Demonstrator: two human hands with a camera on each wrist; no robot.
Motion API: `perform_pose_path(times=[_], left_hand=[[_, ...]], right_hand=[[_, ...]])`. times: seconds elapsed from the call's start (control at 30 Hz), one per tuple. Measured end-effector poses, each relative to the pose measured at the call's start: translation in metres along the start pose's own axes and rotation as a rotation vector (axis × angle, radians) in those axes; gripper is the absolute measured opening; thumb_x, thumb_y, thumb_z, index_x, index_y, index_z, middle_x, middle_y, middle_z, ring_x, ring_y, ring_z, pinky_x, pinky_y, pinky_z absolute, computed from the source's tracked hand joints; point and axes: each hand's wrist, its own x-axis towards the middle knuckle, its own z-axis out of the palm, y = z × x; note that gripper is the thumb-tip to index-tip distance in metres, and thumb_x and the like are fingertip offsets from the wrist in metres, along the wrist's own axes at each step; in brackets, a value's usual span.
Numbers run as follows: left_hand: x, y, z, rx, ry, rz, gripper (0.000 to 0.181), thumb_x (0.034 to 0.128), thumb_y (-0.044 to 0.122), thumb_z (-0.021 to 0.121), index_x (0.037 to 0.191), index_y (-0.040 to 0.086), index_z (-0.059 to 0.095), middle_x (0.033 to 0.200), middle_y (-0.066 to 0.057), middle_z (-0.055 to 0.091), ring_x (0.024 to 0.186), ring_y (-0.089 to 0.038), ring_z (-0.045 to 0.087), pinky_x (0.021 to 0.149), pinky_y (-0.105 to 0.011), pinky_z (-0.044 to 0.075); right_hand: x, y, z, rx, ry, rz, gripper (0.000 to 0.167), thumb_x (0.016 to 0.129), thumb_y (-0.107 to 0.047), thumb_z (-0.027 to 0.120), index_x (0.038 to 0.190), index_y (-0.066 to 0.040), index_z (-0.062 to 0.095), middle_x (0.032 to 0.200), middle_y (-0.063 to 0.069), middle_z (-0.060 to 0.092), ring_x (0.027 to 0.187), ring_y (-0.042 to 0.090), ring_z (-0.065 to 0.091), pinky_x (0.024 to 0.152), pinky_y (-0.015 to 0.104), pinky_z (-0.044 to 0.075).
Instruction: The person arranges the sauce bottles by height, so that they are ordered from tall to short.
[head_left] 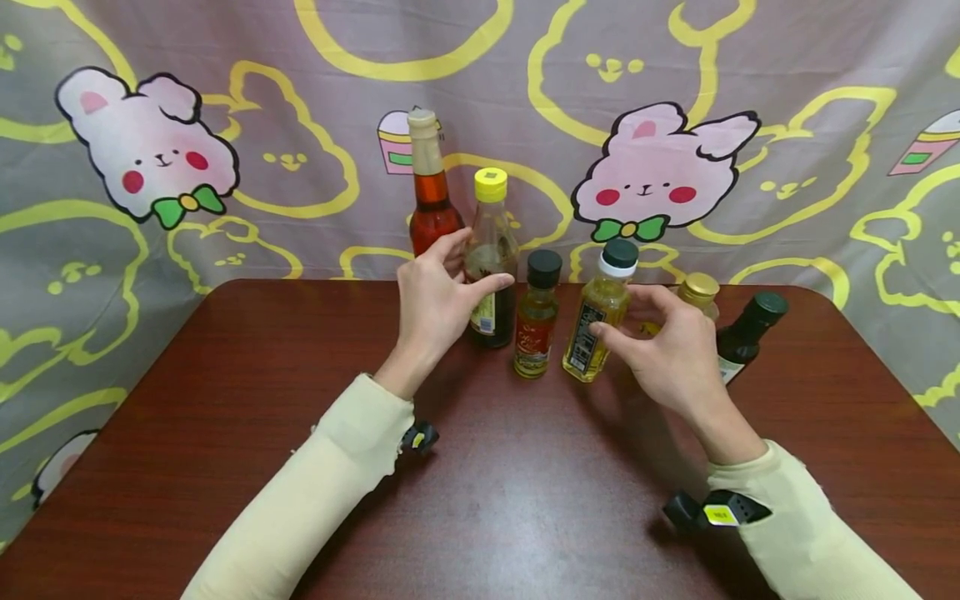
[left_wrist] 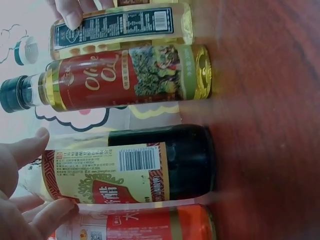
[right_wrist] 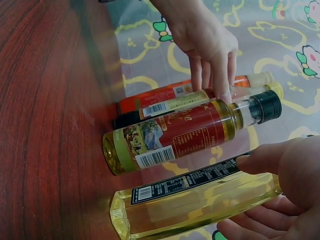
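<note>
The left hand (head_left: 438, 296) is around a dark vinegar bottle (head_left: 491, 250) with a yellow cap, its thumb on one side and its fingers on the other. A clear square oil bottle (head_left: 592, 329) with a dark green cap is held by the right hand (head_left: 667, 346); the thumb lies on its black label, the fingers behind. Between these two stands a red-labelled olive oil bottle (left_wrist: 125, 77) with a dark cap, touched by neither hand. Behind the vinegar, close to the left fingers, rises a tall bottle of red liquid (head_left: 430, 196).
Right of the right hand stand a gold-capped bottle (head_left: 699, 290), partly hidden, and a dark bottle (head_left: 750, 329) with a green cap. The brown table (head_left: 480, 500) ends at a patterned cloth (head_left: 300, 225) behind the bottles. Both sleeves carry small black wrist devices.
</note>
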Motion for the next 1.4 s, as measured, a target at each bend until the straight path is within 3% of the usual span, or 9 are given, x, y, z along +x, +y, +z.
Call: perform_pose_path(times=[0.37,0.7,1.4], left_hand=[[-0.011,-0.003,-0.002,-0.049,0.096,0.012,0.062,0.0797,0.026,0.096,0.134,0.008,0.072,0.123,-0.013,0.075,0.107,-0.026,0.077,0.091,-0.039,0.065],[-0.011,-0.001,0.012,-0.086,0.182,-0.015,0.060,0.0791,0.023,0.096,0.133,0.009,0.074,0.124,-0.012,0.077,0.108,-0.024,0.078,0.091,-0.037,0.064],[-0.006,0.000,0.017,-0.118,0.224,-0.010,0.055,0.0801,0.018,0.095,0.131,0.008,0.076,0.118,-0.015,0.073,0.101,-0.026,0.077,0.086,-0.035,0.065]], right_hand=[[-0.002,0.001,0.002,-0.004,-0.004,0.000,0.061,0.092,-0.029,0.085,0.143,-0.003,0.062,0.127,0.024,0.073,0.112,0.042,0.074,0.092,0.058,0.061],[-0.002,0.001,0.001,-0.005,-0.006,0.002,0.061,0.093,-0.030,0.084,0.143,-0.003,0.061,0.128,0.024,0.073,0.113,0.042,0.073,0.092,0.058,0.061],[0.000,0.001,-0.001,-0.006,-0.002,-0.002,0.063,0.092,-0.030,0.085,0.143,-0.002,0.061,0.127,0.024,0.073,0.112,0.042,0.074,0.093,0.058,0.061]])
